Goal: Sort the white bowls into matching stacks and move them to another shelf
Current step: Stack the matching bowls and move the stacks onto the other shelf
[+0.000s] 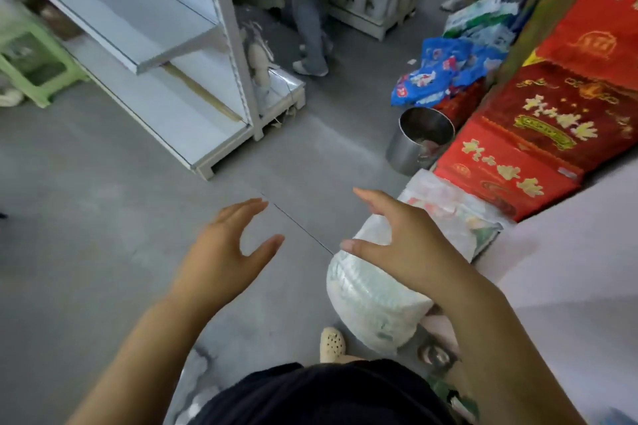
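No white bowls show in this view. My left hand (228, 245) hovers over the grey floor with fingers spread and nothing in it. My right hand (400, 245) is held out beside it, fingers apart and curved, above a white plastic bag (369, 300) that rests on the floor; the hand holds nothing. A white metal shelf unit (165, 45) stands at the upper left, its boards bare.
A steel bucket (419, 140) stands on the floor beside stacked red boxes (518, 162) along the right. Blue packets (445, 72) lie behind it. A person's legs (309, 28) stand beyond the shelf. A green stool (31, 65) is at far left.
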